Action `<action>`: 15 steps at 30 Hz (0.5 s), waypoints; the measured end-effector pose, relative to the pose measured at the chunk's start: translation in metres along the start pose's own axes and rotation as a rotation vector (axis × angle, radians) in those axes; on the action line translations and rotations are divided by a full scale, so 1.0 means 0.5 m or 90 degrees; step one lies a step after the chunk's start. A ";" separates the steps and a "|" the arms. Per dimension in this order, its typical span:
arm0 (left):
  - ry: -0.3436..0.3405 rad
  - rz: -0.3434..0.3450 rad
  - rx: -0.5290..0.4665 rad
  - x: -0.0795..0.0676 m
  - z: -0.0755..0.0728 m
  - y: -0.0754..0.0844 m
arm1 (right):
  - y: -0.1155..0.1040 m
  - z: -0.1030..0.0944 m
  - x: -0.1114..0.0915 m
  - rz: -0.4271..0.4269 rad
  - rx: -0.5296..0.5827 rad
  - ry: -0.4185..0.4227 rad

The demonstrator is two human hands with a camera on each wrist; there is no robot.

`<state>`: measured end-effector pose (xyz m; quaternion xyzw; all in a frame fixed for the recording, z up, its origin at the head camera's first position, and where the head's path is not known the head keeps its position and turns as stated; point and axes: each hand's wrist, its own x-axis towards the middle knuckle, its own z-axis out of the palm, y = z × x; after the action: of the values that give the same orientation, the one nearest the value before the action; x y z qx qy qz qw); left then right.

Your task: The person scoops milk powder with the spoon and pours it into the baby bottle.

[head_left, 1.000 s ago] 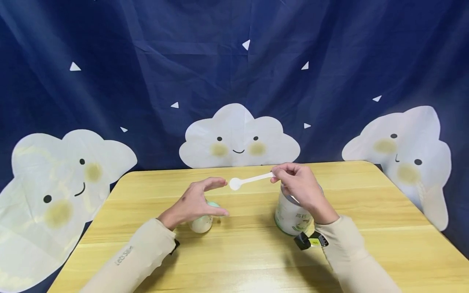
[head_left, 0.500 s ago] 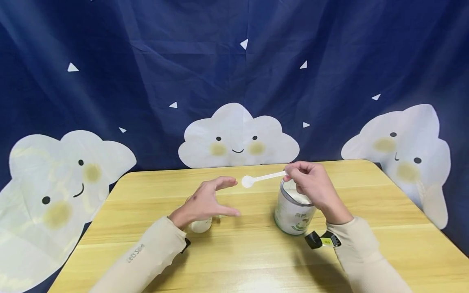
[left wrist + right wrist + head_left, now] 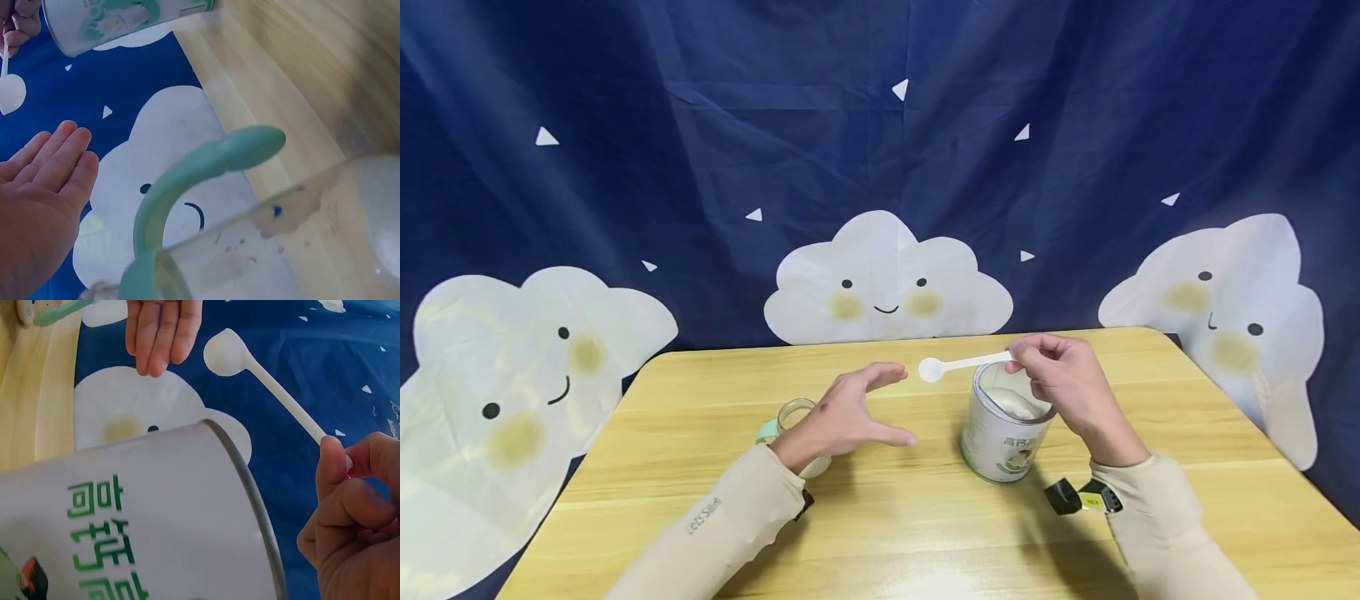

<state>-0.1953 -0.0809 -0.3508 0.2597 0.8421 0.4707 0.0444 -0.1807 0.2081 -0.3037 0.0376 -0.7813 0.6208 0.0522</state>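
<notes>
My right hand (image 3: 1067, 387) pinches the handle end of a white measuring scoop (image 3: 931, 370) and holds it level above the table, beside the rim of an open tin. That white tin (image 3: 1003, 442), with green lettering, stands upright; pale material shows inside it. My left hand (image 3: 846, 412) hovers left of the scoop with its fingers extended and thumb apart, holding nothing. Behind the left wrist stands an uncapped clear bottle (image 3: 796, 410), partly hidden. Its mint-green curved handle (image 3: 187, 172) shows in the left wrist view. What lies in the scoop's bowl I cannot tell.
A light wood table (image 3: 887, 517) carries the bottle and the tin. Beyond its far edge hangs a dark blue curtain (image 3: 820, 142) with white clouds and small triangles. A black wrist device (image 3: 1082, 497) sits at the right cuff.
Both hands have moved to the right, and the scoop has travelled with the right hand. More of the tin's opening and of the bottle's mouth is now uncovered. The bottle and tin stay put.
</notes>
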 end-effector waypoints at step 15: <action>-0.017 -0.016 -0.002 0.019 0.049 0.007 | 0.016 -0.032 -0.008 -0.005 0.015 0.008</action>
<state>-0.1939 -0.0560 -0.3598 0.2553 0.8437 0.4681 0.0623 -0.1774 0.2255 -0.3081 0.0372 -0.7736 0.6298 0.0592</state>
